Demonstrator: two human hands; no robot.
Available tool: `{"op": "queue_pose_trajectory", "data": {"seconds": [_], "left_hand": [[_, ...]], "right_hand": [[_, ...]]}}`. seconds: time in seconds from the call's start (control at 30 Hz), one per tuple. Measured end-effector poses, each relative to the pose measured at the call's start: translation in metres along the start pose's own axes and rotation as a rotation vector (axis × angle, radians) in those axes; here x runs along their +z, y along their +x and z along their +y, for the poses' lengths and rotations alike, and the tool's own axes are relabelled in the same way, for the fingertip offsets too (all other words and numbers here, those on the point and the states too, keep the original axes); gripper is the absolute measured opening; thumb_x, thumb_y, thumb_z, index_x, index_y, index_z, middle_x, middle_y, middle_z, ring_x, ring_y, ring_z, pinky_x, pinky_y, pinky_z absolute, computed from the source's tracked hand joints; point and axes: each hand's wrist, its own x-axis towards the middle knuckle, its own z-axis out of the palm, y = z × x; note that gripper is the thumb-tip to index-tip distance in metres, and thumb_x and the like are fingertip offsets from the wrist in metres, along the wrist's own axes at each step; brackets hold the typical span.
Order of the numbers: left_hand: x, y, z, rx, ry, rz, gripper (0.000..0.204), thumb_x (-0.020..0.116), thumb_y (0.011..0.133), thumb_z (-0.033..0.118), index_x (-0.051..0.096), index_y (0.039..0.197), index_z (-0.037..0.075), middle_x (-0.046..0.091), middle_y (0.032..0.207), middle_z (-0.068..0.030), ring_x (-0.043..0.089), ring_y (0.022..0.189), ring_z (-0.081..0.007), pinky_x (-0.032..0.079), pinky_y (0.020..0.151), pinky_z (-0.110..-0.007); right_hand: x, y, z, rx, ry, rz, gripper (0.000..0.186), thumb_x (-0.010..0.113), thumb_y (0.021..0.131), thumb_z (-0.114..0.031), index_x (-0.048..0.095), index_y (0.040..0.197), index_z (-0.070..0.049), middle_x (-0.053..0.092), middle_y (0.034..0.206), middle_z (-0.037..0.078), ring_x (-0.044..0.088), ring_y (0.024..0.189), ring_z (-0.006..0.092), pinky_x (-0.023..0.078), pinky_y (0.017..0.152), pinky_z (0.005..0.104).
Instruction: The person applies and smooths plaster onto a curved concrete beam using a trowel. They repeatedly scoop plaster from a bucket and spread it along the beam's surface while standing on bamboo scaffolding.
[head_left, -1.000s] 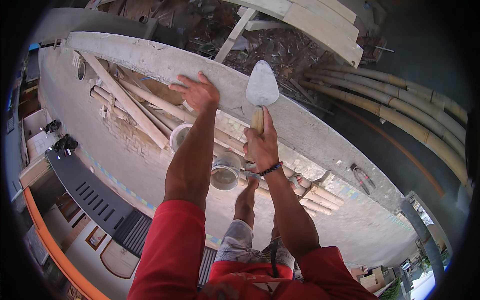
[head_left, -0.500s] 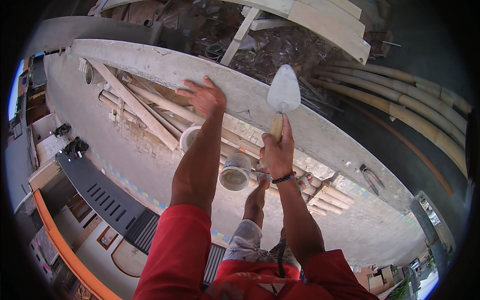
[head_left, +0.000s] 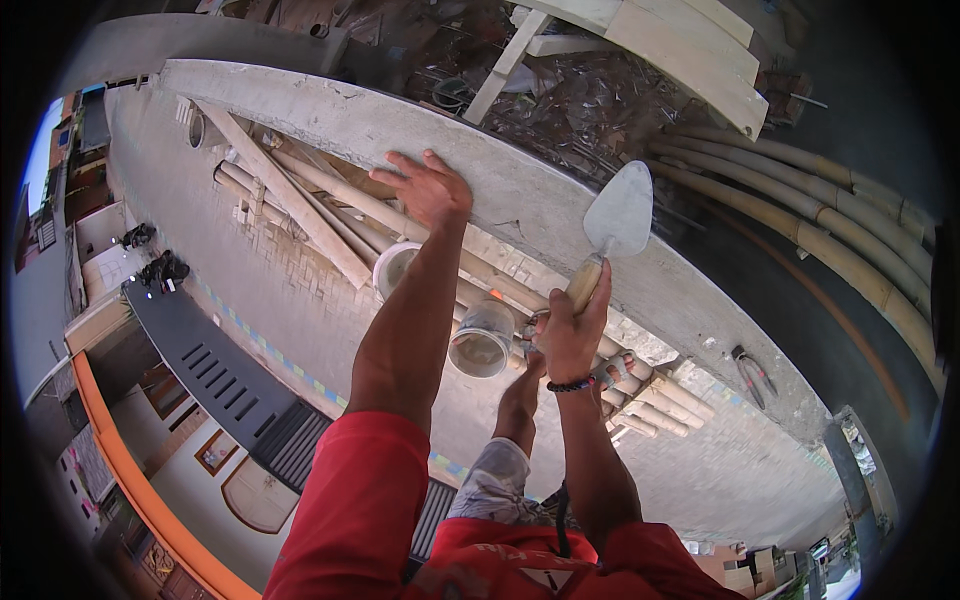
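Note:
My right hand (head_left: 577, 325) is wrapped round the wooden handle of a trowel (head_left: 620, 212). The trowel's pale, rounded blade points away from me, over the far side of a long grey concrete ledge (head_left: 540, 205). With fingers spread, my left hand (head_left: 430, 187) rests against the near edge of the ledge and holds nothing. Below it, a white bucket (head_left: 396, 268) is partly hidden by my left forearm. A second, see-through bucket (head_left: 481, 340) stands between my arms, with greyish stuff inside.
Bamboo poles (head_left: 400, 215) run beneath the ledge, where my bare feet stand high above a paved street. Pliers (head_left: 752, 377) with red handles lie on the ledge at right. Beyond it are more bamboo poles (head_left: 800, 200), wooden boards (head_left: 690, 50) and scattered debris.
The trowel has swung right, its blade now tilted to the right. My left hand keeps its place on the ledge, while the whole view has shifted slightly.

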Motion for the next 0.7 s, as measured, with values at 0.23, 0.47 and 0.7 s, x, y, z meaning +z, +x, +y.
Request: {"op": "queue_pose_trajectory", "data": {"seconds": [0.23, 0.47, 0.7], "left_hand": [[0.002, -0.007, 0.013, 0.013, -0.033, -0.045, 0.065, 0.035, 0.101, 0.038, 0.018, 0.15, -0.001, 0.002, 0.154, -0.0347, 0.047, 0.121, -0.05, 0.044, 0.099, -0.051], [0.0, -0.002, 0.0, 0.005, -0.037, -0.005, 0.063, 0.034, 0.101, 0.037, 0.018, 0.149, -0.001, 0.003, 0.153, -0.0351, 0.048, 0.119, -0.0519, 0.043, 0.1, -0.051], [0.002, -0.007, 0.012, 0.049, -0.099, 0.006, 0.061, 0.034, 0.101, 0.035, 0.019, 0.149, -0.001, 0.003, 0.153, -0.0353, 0.045, 0.123, -0.0513, 0.04, 0.103, -0.05]], "right_hand": [[0.073, 0.055, -0.017, -0.221, -0.248, -0.095, 0.073, 0.053, 0.085, 0.0, 0.02, 0.15, -0.005, 0.059, 0.085, 0.011, 0.051, 0.048, 0.0125, 0.045, 0.041, 0.028], [0.006, -0.001, -0.002, -0.03, 0.134, -0.001, 0.075, 0.053, 0.084, -0.003, 0.016, 0.15, -0.001, 0.058, 0.088, 0.012, 0.055, 0.055, 0.0127, 0.048, 0.044, 0.0274], [0.07, 0.064, -0.004, -0.263, -0.157, -0.147, 0.077, 0.056, 0.084, -0.003, 0.018, 0.151, -0.005, 0.055, 0.092, 0.013, 0.052, 0.051, 0.013, 0.045, 0.041, 0.0278]]}}
